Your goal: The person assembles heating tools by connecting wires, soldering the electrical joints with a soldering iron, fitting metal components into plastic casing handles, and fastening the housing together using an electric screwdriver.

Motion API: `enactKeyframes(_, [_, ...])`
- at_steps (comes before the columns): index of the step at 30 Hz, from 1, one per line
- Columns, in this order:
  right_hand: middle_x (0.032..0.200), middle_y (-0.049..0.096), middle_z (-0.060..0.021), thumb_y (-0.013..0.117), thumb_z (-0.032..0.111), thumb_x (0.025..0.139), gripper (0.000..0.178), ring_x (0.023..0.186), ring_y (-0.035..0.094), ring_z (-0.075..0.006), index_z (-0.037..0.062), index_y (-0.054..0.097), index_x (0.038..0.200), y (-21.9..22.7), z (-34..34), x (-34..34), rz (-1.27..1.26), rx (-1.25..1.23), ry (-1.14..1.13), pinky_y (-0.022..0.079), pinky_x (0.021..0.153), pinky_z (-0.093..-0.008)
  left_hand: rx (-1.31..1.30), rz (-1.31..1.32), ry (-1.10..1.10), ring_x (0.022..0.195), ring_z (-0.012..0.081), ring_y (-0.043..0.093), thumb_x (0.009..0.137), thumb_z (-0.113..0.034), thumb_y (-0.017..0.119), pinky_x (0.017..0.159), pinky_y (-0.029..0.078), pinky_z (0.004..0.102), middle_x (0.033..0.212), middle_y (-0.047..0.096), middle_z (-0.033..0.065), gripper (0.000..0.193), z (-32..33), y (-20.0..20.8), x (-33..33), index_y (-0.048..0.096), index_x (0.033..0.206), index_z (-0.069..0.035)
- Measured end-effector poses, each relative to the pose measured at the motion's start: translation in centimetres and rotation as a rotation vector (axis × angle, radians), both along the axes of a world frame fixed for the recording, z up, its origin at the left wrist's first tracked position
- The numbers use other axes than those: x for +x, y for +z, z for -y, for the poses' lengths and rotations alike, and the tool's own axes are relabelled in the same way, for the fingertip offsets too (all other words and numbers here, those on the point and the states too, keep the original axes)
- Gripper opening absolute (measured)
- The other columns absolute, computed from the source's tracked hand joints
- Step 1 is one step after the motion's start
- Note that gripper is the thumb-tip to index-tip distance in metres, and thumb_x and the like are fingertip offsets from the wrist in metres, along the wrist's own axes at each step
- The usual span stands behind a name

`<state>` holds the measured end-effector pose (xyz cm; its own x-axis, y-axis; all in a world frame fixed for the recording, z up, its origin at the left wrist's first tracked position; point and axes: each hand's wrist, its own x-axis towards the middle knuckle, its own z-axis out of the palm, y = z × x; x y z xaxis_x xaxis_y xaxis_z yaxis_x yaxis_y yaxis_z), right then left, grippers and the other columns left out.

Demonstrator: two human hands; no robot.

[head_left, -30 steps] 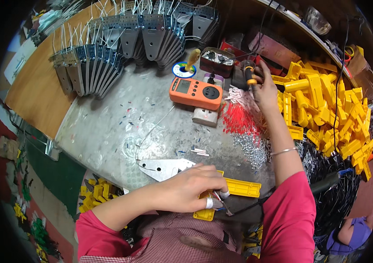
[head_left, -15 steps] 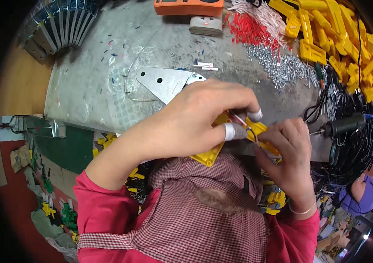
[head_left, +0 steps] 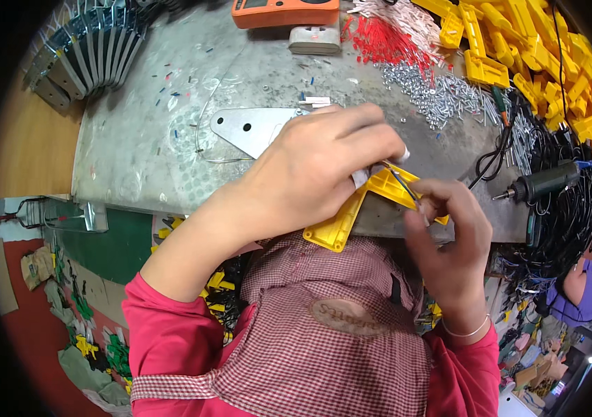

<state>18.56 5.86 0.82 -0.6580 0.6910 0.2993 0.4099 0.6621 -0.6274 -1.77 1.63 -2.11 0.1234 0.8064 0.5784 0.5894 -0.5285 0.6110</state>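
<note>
My left hand (head_left: 334, 156), white tape on its fingertips, is closed in a pinch on thin wires (head_left: 401, 183) over a yellow plastic housing (head_left: 331, 228). The housing is an angled, hollow shell at the table's front edge, partly covered by that hand. On the other side, my right hand (head_left: 452, 240) pinches the far end of the wires between thumb and forefinger; the very tips are hard to make out. Behind my left hand lies a flat silver metal plate (head_left: 247, 131) with round holes, its right end hidden.
An orange meter (head_left: 285, 15) and a grey socket block (head_left: 315, 40) stand at the back. Red and white sleeves (head_left: 393, 43), screws (head_left: 417, 90) and yellow housings (head_left: 518, 42) are heaped rightward. A dark power screwdriver (head_left: 546, 187) lies near black cables (head_left: 560, 222). Stacked metal plates (head_left: 94, 55) stand left.
The wires now stretch more openly between my hands. My right hand has shifted slightly down and turned, while more of the yellow housing shows. The whole view has shifted a little.
</note>
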Motion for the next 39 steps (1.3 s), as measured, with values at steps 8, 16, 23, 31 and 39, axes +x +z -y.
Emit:
enactKeyframes(8, [0.071, 0.056, -0.0060, 0.069, 0.002, 0.079, 0.011, 0.061, 0.054, -0.0135, 0.0004, 0.062, 0.089, -2.9, -1.8, 0.4, -0.094, 0.037, -0.255, 0.045, 0.060, -0.0253, -0.020, 0.012, -0.036, 0.079, 0.0274, 0.062, 0.071, 0.007, 0.064, 0.070, 0.051, 0.0336, 0.089, 0.061, 0.0114, 0.028, -0.9, 0.1, 0.1, 0.059, 0.098, -0.001])
enactKeyframes(16, [0.073, 0.058, -0.0071, 0.071, 0.006, 0.077, 0.013, 0.065, 0.054, -0.0156, -0.0015, 0.064, 0.085, -0.4, -4.9, 0.6, 0.011, -0.096, 0.011, 0.043, 0.060, -0.0264, -0.169, 0.168, 0.018, 0.082, 0.0142, 0.061, 0.079, 0.003, 0.063, 0.073, 0.050, 0.0287, 0.093, 0.063, 0.0060, 0.032, -0.9, -0.4, -0.5, 0.059, 0.110, 0.000])
enactKeyframes(23, [0.069, 0.056, -0.0089, 0.072, 0.006, 0.076, 0.012, 0.059, 0.053, -0.0196, -0.0008, 0.063, 0.078, -0.6, -3.7, 0.1, -0.023, 0.053, -0.035, 0.041, 0.054, -0.0313, -0.188, 0.233, 0.008, 0.082, 0.0136, 0.060, 0.079, 0.004, 0.062, 0.076, 0.050, 0.0276, 0.093, 0.062, 0.0061, 0.038, -0.5, -0.6, -0.4, 0.059, 0.116, -0.001])
enactKeyframes(31, [0.068, 0.051, 0.0047, 0.072, 0.007, 0.080, 0.011, 0.062, 0.045, -0.0034, 0.0001, 0.065, 0.086, 0.2, -4.4, 0.0, 0.015, -0.528, -0.006, 0.037, 0.055, -0.0219, -0.235, 0.277, -0.025, 0.085, 0.0126, 0.058, 0.077, 0.003, 0.060, 0.080, 0.049, 0.0276, 0.089, 0.059, 0.0037, 0.044, -0.3, -0.5, -0.7, 0.056, 0.121, -0.001])
enactKeyframes(39, [0.070, 0.053, 0.0016, 0.075, 0.009, 0.079, 0.012, 0.063, 0.045, -0.0053, -0.0007, 0.068, 0.081, -0.6, -4.0, -1.4, -0.106, -0.477, -0.004, 0.035, 0.056, -0.0221, -0.252, 0.324, -0.075, 0.085, 0.0143, 0.059, 0.074, 0.005, 0.059, 0.079, 0.049, 0.0293, 0.091, 0.060, 0.0053, 0.049, 0.0, -0.4, -0.8, 0.054, 0.123, -0.001])
